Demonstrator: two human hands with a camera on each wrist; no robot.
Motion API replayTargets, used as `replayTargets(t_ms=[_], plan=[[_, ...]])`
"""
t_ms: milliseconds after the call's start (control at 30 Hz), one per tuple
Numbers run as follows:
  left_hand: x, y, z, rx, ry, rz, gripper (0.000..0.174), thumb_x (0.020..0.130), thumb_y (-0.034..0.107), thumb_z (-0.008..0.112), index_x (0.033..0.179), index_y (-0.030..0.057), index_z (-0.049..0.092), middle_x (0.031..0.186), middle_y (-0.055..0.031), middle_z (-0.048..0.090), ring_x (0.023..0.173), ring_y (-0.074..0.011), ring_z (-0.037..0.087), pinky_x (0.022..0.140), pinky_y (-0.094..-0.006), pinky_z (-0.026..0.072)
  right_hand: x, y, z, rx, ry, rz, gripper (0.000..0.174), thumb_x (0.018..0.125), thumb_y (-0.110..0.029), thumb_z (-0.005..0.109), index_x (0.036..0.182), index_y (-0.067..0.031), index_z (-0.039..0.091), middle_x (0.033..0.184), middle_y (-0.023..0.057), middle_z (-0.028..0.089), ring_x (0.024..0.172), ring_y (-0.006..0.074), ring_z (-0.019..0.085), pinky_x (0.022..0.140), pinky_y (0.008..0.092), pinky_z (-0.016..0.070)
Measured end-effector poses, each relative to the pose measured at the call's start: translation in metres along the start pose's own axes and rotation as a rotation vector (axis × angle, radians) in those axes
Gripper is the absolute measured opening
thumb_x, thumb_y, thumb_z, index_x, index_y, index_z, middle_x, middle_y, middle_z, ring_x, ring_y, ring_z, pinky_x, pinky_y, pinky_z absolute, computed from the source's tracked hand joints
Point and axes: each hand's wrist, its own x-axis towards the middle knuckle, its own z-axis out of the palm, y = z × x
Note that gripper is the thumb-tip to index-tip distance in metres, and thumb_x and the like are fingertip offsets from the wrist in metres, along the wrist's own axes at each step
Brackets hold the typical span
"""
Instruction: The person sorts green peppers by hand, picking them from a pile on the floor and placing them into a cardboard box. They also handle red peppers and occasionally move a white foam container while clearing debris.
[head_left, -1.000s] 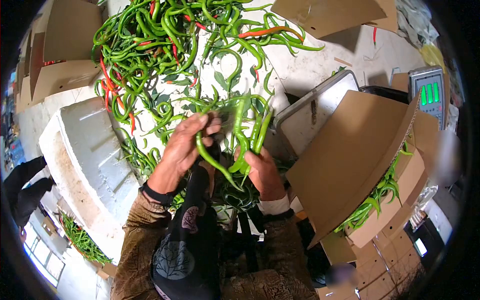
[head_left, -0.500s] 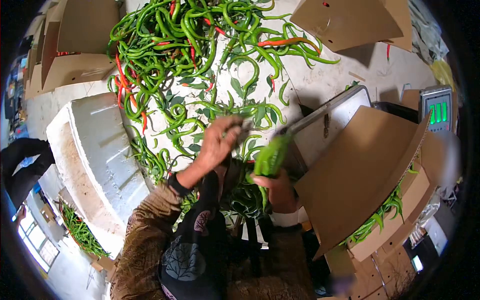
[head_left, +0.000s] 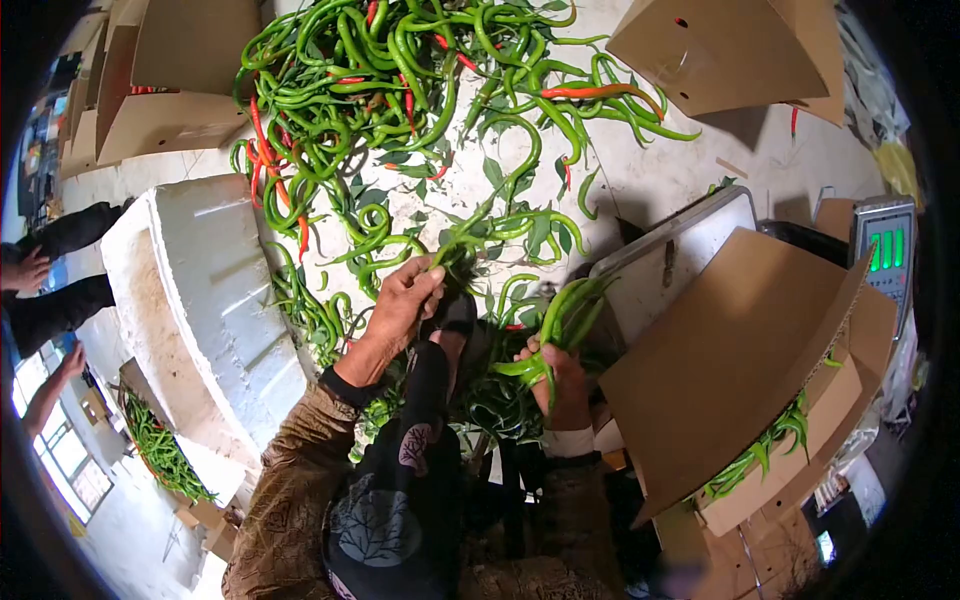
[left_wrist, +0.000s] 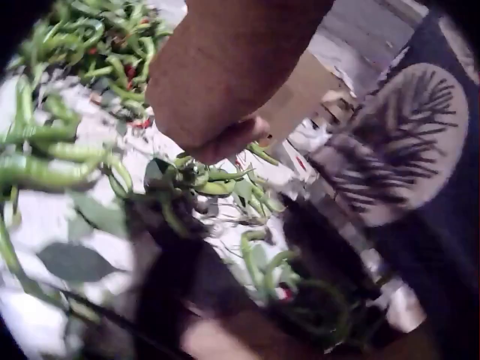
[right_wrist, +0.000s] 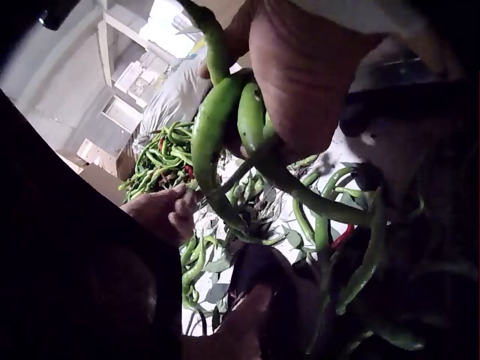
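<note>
In the head view the left hand (head_left: 402,308) reaches over the table with fingertips pinching a curved green pepper (head_left: 462,240). Its fingertips are hidden behind the hand (left_wrist: 225,82) in the left wrist view. To the right, the right hand (head_left: 562,378) grips a bundle of long green peppers (head_left: 572,312), curled tips sticking out above and below the fist. The right wrist view shows these peppers (right_wrist: 214,124) close up against the palm. Beyond both hands spreads a large heap of green peppers (head_left: 350,90) with some red ones and leaves.
A white foam box (head_left: 225,300) stands at the left, an open cardboard box (head_left: 735,350) with green peppers at the right. Behind it are a metal tray (head_left: 690,245) and a scale display (head_left: 888,250). Cardboard boxes stand at both far corners. Another person's hands (head_left: 30,270) show far left.
The left hand has moved from the right hand's bundle back toward the scattered peppers, where it pinches one. The right hand keeps its bundle, now tilted differently. Another person's hands have come into view.
</note>
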Motion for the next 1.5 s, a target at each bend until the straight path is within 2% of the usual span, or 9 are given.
replayTargets(t_ms=[167,367,567,733,900,1000,1300,1400,1500], plan=[[-0.018,-0.020,0.014,0.680,-0.286,0.406,0.033,0.094,0.025,0.065,0.116,0.0003,0.065,0.093,-0.0122,0.066,0.086,-0.0198,0.064,0.077,-0.0321,0.0510,-0.019,-0.010,0.010,-0.122,0.040,0.017,0.032,0.079,-0.013,0.071,0.107,-0.0026,0.060,0.094,0.0069,0.065,0.090,0.0232,0.064,0.088,0.0378,0.0509],[0.071,0.004,0.024,1.081,0.353,0.948,0.022,0.084,0.013,0.070,0.100,-0.0011,0.065,0.085,-0.0172,0.057,0.087,-0.0359,0.056,0.077,-0.0443,0.0456,-0.035,-0.029,0.031,-0.528,0.085,-0.068,0.035,0.076,-0.013,0.074,0.107,-0.0038,0.062,0.091,0.0049,0.066,0.089,0.0203,0.064,0.084,0.0359,0.0513],[0.050,0.000,0.031,0.914,0.040,0.756,0.017,0.077,0.004,0.065,0.093,-0.0002,0.062,0.088,-0.0194,0.059,0.079,-0.0376,0.057,0.075,-0.0451,0.0456,-0.041,-0.020,0.031,-0.446,0.185,-0.168,0.027,0.076,-0.006,0.066,0.101,0.0025,0.060,0.093,0.0099,0.065,0.092,0.0214,0.064,0.091,0.0351,0.0484],[0.072,-0.009,0.020,1.189,0.309,1.050,0.022,0.073,0.008,0.068,0.094,0.0046,0.062,0.098,-0.0158,0.059,0.091,-0.0368,0.054,0.078,-0.0465,0.0431,-0.038,-0.015,0.030,-0.428,0.184,-0.068,0.027,0.077,-0.008,0.067,0.101,-0.0001,0.060,0.094,0.0076,0.063,0.091,0.0191,0.062,0.087,0.0337,0.0480],[0.057,-0.010,0.037,1.322,0.223,0.910,0.032,0.072,0.006,0.073,0.101,0.0021,0.058,0.097,-0.0130,0.059,0.091,-0.0291,0.055,0.080,-0.0408,0.0445,-0.032,-0.016,0.029,-0.397,0.238,-0.114,0.026,0.079,-0.009,0.067,0.102,0.0008,0.060,0.094,0.0082,0.064,0.091,0.0197,0.064,0.087,0.0337,0.0488],[0.017,-0.001,0.047,0.620,0.058,0.505,0.021,0.082,0.004,0.071,0.092,0.0008,0.053,0.086,-0.0049,0.058,0.078,-0.0122,0.057,0.073,-0.0251,0.0475,-0.034,-0.021,0.025,-0.406,0.185,-0.084,0.028,0.079,-0.007,0.065,0.105,0.0017,0.059,0.096,0.0099,0.065,0.095,0.0214,0.065,0.092,0.0351,0.0479],[-0.033,-0.009,0.074,0.855,-0.453,0.932,0.022,0.083,0.008,0.069,0.105,0.0052,0.067,0.089,-0.0104,0.060,0.086,-0.0290,0.061,0.078,-0.0377,0.0515,-0.026,-0.017,0.043,-0.331,0.122,-0.179,0.046,0.077,-0.002,0.072,0.120,-0.0018,0.058,0.119,0.0106,0.062,0.111,0.0217,0.059,0.099,0.0373,0.0461],[-0.014,0.014,0.065,0.964,-0.739,0.793,0.020,0.084,0.006,0.064,0.104,0.0052,0.066,0.086,-0.0127,0.058,0.086,-0.0322,0.059,0.078,-0.0405,0.0503,-0.025,-0.011,0.021,-0.415,0.328,-0.285,0.044,0.077,-0.001,0.072,0.118,-0.0020,0.058,0.114,0.0108,0.063,0.108,0.0222,0.061,0.095,0.0376,0.0497],[0.049,0.029,0.058,1.140,-0.013,1.031,0.023,0.082,0.007,0.062,0.105,0.0043,0.065,0.091,-0.0154,0.059,0.086,-0.0350,0.057,0.076,-0.0444,0.0474,-0.037,-0.035,0.025,-0.589,0.287,-0.261,0.055,0.076,0.001,0.067,0.127,-0.0014,0.046,0.105,0.0111,0.062,0.096,0.0215,0.062,0.081,0.0355,0.0530]])
